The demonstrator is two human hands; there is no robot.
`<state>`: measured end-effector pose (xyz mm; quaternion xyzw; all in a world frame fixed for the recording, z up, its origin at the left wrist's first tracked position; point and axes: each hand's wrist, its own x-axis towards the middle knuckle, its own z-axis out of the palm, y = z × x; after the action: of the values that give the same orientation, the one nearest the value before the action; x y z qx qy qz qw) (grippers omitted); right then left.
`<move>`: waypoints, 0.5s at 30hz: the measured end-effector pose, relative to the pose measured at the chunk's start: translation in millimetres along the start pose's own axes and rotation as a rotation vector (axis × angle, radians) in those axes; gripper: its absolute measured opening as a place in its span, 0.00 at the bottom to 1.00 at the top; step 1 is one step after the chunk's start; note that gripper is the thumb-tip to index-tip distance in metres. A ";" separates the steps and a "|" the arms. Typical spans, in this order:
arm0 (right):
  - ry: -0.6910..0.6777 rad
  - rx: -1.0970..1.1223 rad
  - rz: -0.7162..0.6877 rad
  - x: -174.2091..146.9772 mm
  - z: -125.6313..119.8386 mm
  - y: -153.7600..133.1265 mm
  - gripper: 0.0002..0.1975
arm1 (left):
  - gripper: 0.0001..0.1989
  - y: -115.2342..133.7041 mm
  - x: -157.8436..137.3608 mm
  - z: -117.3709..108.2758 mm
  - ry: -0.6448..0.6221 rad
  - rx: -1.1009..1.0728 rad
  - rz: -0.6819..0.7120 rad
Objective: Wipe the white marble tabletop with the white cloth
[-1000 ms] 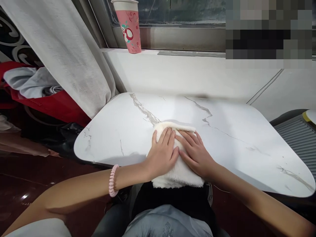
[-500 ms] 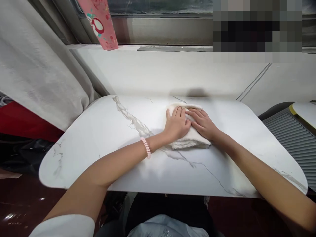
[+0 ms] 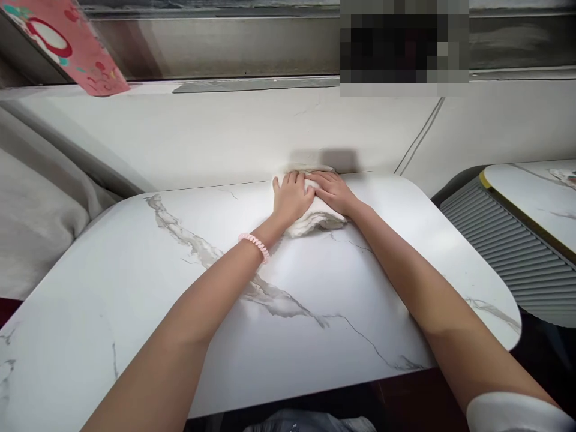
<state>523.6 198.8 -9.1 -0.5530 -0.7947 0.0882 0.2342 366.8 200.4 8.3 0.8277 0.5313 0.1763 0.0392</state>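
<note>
White wall point(image 3: 216, 132) runs across behind a marble-patterned table point(image 3: 279, 348), grey veins on white, corners rounded; metal window frame point(image 3: 234, 48) above; pink printed cup point(image 3: 81, 48) on the sill at upper left, tilted in view, top cut off by the picture edge; pale curtain point(image 3: 40, 204) hangs beside the table's left end.

Folded white cloth point(image 3: 315, 222) lies on the table at its far side, near the middle of that edge; its far fold sits close to the foot of the wall, contact there not clear.

Left hand point(image 3: 291, 199) palm down on the cloth's left part, fingers extended and pointing to the wall; right hand point(image 3: 336, 193) palm down on the right part, fingers angled inward toward the left; both laid flat over the cloth rather than clenched on it; left thumb just beside the right fingers.

Pink coiled band point(image 3: 256, 243) round the left wrist; white sleeve point(image 3: 513, 414) on the right arm; grey ribbed panel point(image 3: 526, 258) off to the right, beside a second marbled tabletop point(image 3: 535, 201).
</note>
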 end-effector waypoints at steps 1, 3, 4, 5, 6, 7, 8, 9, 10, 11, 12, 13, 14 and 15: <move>-0.003 0.000 0.002 -0.2 -0.2 0.0 0.24 | 0.23 -0.1 0.2 1.1 0.004 0.004 0.002; -0.012 -0.016 0.012 -1.7 -1.2 -2.2 0.24 | 0.24 -0.2 -1.2 3.3 0.021 0.015 -0.001; -0.018 -0.027 0.020 -3.0 -1.8 -4.0 0.24 | 0.24 0.1 -2.8 4.1 0.031 0.022 -0.005; -0.024 -0.037 0.025 -4.6 -2.4 -6.1 0.24 | 0.24 0.7 -4.8 4.7 0.041 0.030 -0.009; -0.029 -0.045 0.026 -6.6 -3.0 -8.3 0.24 | 0.24 1.8 -7.4 5.0 0.050 0.037 -0.015; -0.030 -0.051 0.021 -9.2 -3.4 -10.5 0.24 | 0.24 3.2 -10.7 4.8 0.055 0.042 -0.018; -0.029 -0.055 0.014 -12.5 -3.8 -12.7 0.24 | 0.24 5.0 -14.6 4.2 0.057 0.045 -0.020; -0.028 -0.059 0.005 -16.4 -4.1 -15.1 0.24 | 0.24 7.2 -19.2 3.3 0.058 0.046 -0.020; -0.025 -0.062 -0.001 -21.1 -4.6 -17.6 0.24 | 0.25 9.5 -24.6 2.1 0.057 0.046 -0.017; -0.026 -0.065 -0.003 -26.7 -5.2 -20.6 0.23 | 0.25 12.0 -30.8 0.7 0.055 0.045 -0.013; -0.030 -0.067 0.000 -33.1 -6.0 -24.2 0.23 | 0.25 14.6 -37.8 -0.8 0.053 0.048 -0.010; -0.039 -0.069 0.002 -40.5 -7.1 -28.4 0.23 | 0.25 17.3 -45.6 -2.6 0.051 0.054 -0.006; -0.050 -0.070 0.004 -48.9 -8.5 -33.4 0.23 | 0.25 20.0 -54.2 -4.5 0.048 0.062 -0.002; -0.060 -0.071 0.003 -58.3 -10.0 -39.3 0.23 | 0.26 22.6 -63.6 -6.6 0.043 0.071 0.004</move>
<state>511.6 129.3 -0.7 -0.5592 -0.8033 0.0766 0.1903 360.4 133.0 4.2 0.8256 0.5364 0.1750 -0.0019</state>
